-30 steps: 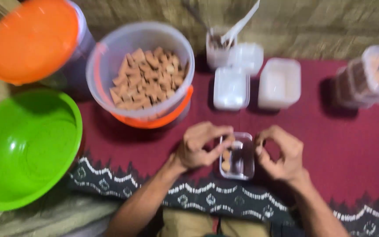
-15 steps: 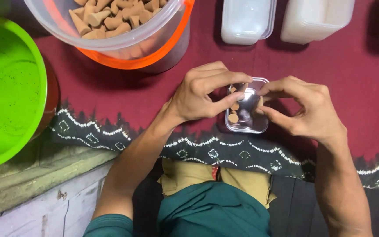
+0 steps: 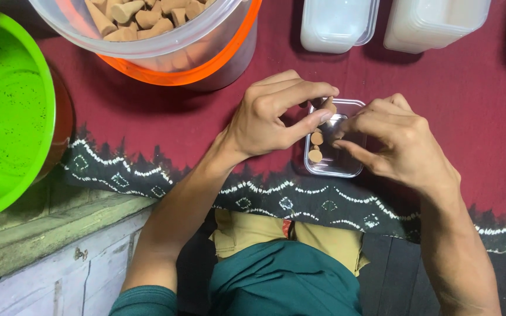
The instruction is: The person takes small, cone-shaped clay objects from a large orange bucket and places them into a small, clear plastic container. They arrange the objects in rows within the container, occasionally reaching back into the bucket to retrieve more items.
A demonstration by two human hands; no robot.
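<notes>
A small clear plastic box (image 3: 336, 167) sits on a dark red cloth (image 3: 475, 129) with a few tan cone-shaped pieces (image 3: 316, 146) inside. My left hand (image 3: 270, 114) hovers at its left edge, thumb and forefinger pinched on one tan cone (image 3: 328, 107) above the box. My right hand (image 3: 396, 140) is at the box's right side, fingertips reaching into it and touching the pieces; I cannot tell if it grips one.
A clear tub (image 3: 165, 44) full of tan cones rests in an orange bowl at the top. A green basin (image 3: 7, 111) is at the left. Two white lidded containers (image 3: 338, 23) stand at the back. The cloth's patterned hem (image 3: 147, 169) hangs over a wooden edge.
The view has dropped and closed in on the hands and the small box. My hands stay at the box; the left fingers now pinch a cone above it.
</notes>
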